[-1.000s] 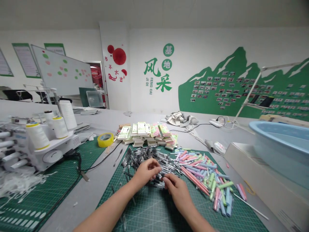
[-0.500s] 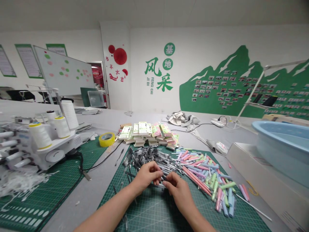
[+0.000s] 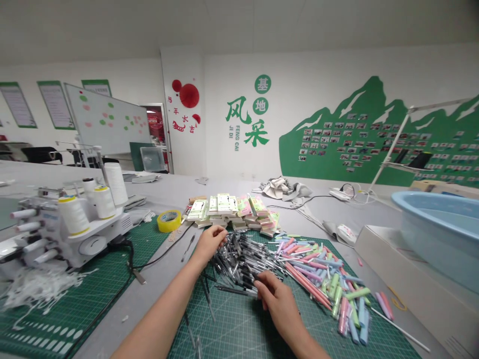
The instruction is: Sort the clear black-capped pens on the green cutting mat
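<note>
A heap of black and clear pens [image 3: 243, 254] lies on the green cutting mat [image 3: 232, 329]. At the heap's back left edge is my left hand [image 3: 210, 245], its fingers curled down; whatever is between them is hidden. My right hand [image 3: 276, 299] is at the front of the heap, thumb and forefinger pinched together. Something small and dark shows at those fingertips, too unclear to name. Just left of them a black pen [image 3: 234, 289] lies along the front of the heap. To the right spreads a pile of pastel pen barrels and caps [image 3: 322, 274].
Stacked small boxes [image 3: 226, 204] stand behind the pens. A yellow tape roll [image 3: 169, 221] and a white sewing machine with thread cones [image 3: 93, 224] are on the left. On the right, a blue basin [image 3: 441, 224] rests on a white box [image 3: 404, 279]. Crumpled cloth [image 3: 282, 188] lies at the back.
My hands were together in front of the heap. My left hand has moved away to the heap's back left; my right hand stays near the front. The view has tilted slightly upward.
</note>
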Available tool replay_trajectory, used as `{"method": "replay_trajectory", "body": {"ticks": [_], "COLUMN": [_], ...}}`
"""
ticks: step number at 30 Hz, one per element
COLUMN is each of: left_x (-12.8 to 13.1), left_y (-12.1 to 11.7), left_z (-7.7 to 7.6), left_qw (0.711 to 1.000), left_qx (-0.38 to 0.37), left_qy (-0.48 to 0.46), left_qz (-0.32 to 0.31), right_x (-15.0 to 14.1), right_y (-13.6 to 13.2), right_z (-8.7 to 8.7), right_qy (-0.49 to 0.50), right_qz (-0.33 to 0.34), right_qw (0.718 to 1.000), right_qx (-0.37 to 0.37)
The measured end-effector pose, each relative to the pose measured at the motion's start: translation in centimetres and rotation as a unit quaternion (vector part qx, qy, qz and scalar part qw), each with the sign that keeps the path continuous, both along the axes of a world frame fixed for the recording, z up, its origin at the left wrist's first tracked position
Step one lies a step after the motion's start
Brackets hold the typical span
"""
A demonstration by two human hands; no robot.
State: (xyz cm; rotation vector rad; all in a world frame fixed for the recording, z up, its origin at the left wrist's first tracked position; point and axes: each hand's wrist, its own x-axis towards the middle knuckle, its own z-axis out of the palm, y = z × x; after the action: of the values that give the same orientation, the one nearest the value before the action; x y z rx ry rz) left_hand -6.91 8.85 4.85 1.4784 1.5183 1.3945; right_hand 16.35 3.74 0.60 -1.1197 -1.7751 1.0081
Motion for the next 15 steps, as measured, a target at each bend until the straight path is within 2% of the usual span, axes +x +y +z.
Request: {"method": "replay_trajectory", "body": {"ticks": [4,7,11,15], "left_x": [1.1,0.3,-1.8,-2.2], "left_y": [-0.4,-0.8,-1.3,-1.8], "left_z": [0.4,-0.2,-1.4,-2.2], "left_qw": [0.985,0.974,0.949,0.923], "left_qx": [-0.004,-0.02,-0.078,-0.133], "left_qy": [0.169,0.221,0.275,0.315], "left_qz": [-0.023,0.032,0.132,0.176], "right_x": [0.1,0.1,0.0,0.0], "right_y": [0.0,0.0,-0.1,0.1], "right_z": [0.1,0.2,0.1,-0.3], "right_qy": [-0.003,-0.001,-0.015,-0.038], "right_qz": [0.003,-0.001,-0.006,-0.003], "right_qw": [1.0,1.0,1.0,0.999], "right_qx": [-0.006,-0.017,-0.006,0.005]}}
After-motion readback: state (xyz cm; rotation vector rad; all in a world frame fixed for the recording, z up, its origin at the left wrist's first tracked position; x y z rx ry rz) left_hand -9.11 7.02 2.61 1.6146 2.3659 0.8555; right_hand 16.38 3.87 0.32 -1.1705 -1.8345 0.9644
